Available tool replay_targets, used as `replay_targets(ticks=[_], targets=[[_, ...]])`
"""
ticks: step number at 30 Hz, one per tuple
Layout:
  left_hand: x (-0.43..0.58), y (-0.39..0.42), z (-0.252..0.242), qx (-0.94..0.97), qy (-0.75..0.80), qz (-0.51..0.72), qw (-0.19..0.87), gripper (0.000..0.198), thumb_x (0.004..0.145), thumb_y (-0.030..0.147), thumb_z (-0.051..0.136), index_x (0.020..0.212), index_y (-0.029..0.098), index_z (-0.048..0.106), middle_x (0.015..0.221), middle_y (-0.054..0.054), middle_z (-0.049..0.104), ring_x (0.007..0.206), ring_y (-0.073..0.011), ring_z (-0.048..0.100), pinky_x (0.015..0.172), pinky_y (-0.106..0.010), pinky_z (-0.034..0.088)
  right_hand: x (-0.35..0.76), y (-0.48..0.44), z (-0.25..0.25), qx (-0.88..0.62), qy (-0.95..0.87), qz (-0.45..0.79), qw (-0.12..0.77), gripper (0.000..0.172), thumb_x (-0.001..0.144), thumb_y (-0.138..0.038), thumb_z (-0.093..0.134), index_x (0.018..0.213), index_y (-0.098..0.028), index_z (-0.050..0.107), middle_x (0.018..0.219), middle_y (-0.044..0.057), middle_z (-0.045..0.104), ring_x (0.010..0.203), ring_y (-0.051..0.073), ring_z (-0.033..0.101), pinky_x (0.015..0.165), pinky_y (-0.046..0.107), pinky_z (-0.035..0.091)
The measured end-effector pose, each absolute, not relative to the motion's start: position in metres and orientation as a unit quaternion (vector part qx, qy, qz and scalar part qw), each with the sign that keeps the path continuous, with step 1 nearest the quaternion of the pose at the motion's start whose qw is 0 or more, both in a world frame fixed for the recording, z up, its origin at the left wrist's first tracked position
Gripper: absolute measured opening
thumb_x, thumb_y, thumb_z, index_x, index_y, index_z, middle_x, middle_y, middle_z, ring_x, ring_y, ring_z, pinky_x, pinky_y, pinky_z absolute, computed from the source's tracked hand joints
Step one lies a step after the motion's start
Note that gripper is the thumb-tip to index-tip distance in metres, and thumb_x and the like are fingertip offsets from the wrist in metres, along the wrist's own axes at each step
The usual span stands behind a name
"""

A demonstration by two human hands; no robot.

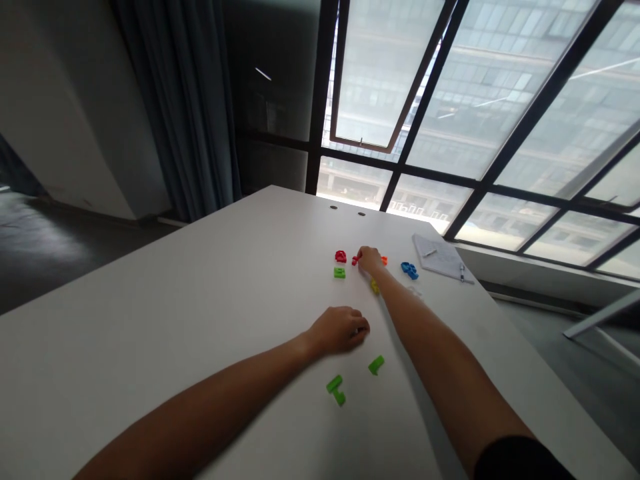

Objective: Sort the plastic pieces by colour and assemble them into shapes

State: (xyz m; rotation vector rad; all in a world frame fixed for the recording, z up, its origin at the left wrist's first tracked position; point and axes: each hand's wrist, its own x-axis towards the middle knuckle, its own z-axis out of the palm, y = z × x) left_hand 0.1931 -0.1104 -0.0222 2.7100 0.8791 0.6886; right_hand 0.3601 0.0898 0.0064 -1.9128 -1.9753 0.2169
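My right hand (371, 259) reaches far over the white table (240, 287), its fingertips closed on a small red plastic piece (355, 261). Just left of that lies a larger red piece (341, 256), with a green piece (339, 273) on the near side of it. An orange piece (384, 260) and a yellow piece (375, 287) are partly covered by my right hand and forearm. Nearer to me, my left hand (343, 329) rests on the table with curled fingers; whatever they may hold is hidden. Loose green pieces (377, 365) lie closer still, including a T-shaped pair (335, 385).
Blue pieces (409, 270) lie right of my right hand, with a pale, hard-to-make-out thing (415, 291) beside my forearm. A paper pad (437, 255) and a pen (462, 272) are near the right edge. Windows (440, 120) stand behind the table.
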Motion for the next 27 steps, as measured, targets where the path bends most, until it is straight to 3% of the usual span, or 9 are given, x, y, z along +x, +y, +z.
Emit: replay_targets(ticks=[8, 12, 15, 18, 21, 24, 27], targets=[[0.190, -0.107, -0.024, 0.922, 0.279, 0.238, 0.126, 0.019, 0.095, 0.027, 0.056, 0.099, 0.025, 0.074, 0.094, -0.003, 0.075, 0.086, -0.0188, 0.068, 0.073, -0.028, 0.050, 0.364, 0.081, 0.021, -0.640, -0.699, 0.159, 0.275, 0.038, 0.084, -0.004, 0.062, 0.119, -0.012, 0.070, 0.104, 0.009, 0.076, 0.086, 0.017, 0.072, 0.088, 0.029, 0.056], [0.190, -0.107, -0.025, 0.919, 0.288, 0.240, 0.119, 0.019, 0.094, 0.027, 0.056, 0.099, 0.026, 0.074, 0.094, -0.002, 0.075, 0.085, -0.0188, 0.068, 0.073, -0.028, 0.049, 0.383, 0.023, 0.031, -0.584, -0.724, 0.220, 0.294, 0.021, 0.090, -0.014, 0.058, 0.106, -0.016, 0.071, 0.099, 0.005, 0.075, 0.079, 0.016, 0.072, 0.074, 0.027, 0.059], [0.192, -0.107, -0.026, 0.914, 0.307, 0.242, 0.105, 0.018, 0.094, 0.027, 0.056, 0.098, 0.026, 0.074, 0.093, -0.001, 0.074, 0.085, -0.0191, 0.067, 0.071, -0.028, 0.047, 0.403, -0.049, 0.031, -0.415, -0.796, 0.363, 0.249, 0.012, 0.090, -0.026, 0.065, 0.097, -0.017, 0.071, 0.091, 0.005, 0.074, 0.078, 0.019, 0.070, 0.071, 0.030, 0.057], [0.194, -0.108, -0.027, 0.907, 0.326, 0.247, 0.098, 0.017, 0.093, 0.028, 0.057, 0.095, 0.026, 0.074, 0.091, 0.000, 0.073, 0.083, -0.0186, 0.066, 0.069, -0.028, 0.044, 0.421, -0.121, 0.027, -0.351, -0.848, 0.340, 0.207, 0.017, 0.089, -0.021, 0.063, 0.104, -0.021, 0.072, 0.103, 0.006, 0.072, 0.090, 0.021, 0.067, 0.082, 0.033, 0.055], [0.196, -0.109, -0.027, 0.894, 0.353, 0.255, 0.107, 0.015, 0.092, 0.027, 0.058, 0.091, 0.025, 0.073, 0.089, 0.000, 0.073, 0.080, -0.0176, 0.065, 0.068, -0.027, 0.044, 0.431, -0.165, 0.018, -0.333, -0.880, 0.280, 0.192, 0.033, 0.084, -0.016, 0.068, 0.117, -0.023, 0.068, 0.118, 0.007, 0.068, 0.105, 0.024, 0.063, 0.093, 0.038, 0.052], [0.196, -0.110, -0.025, 0.884, 0.368, 0.260, 0.127, 0.017, 0.092, 0.028, 0.058, 0.094, 0.024, 0.074, 0.087, 0.000, 0.073, 0.079, -0.0169, 0.065, 0.070, -0.027, 0.044, 0.429, -0.175, 0.004, -0.331, -0.898, 0.222, 0.185, 0.030, 0.083, -0.012, 0.067, 0.110, -0.024, 0.070, 0.111, 0.006, 0.068, 0.109, 0.026, 0.060, 0.100, 0.042, 0.047], [0.195, -0.110, -0.023, 0.882, 0.362, 0.265, 0.143, 0.017, 0.091, 0.025, 0.058, 0.096, 0.024, 0.074, 0.087, 0.000, 0.073, 0.080, -0.0166, 0.065, 0.071, -0.027, 0.045, 0.421, -0.165, -0.011, -0.375, -0.876, 0.192, 0.233, 0.020, 0.086, -0.011, 0.063, 0.100, -0.023, 0.072, 0.101, 0.005, 0.070, 0.100, 0.024, 0.063, 0.094, 0.039, 0.049]])
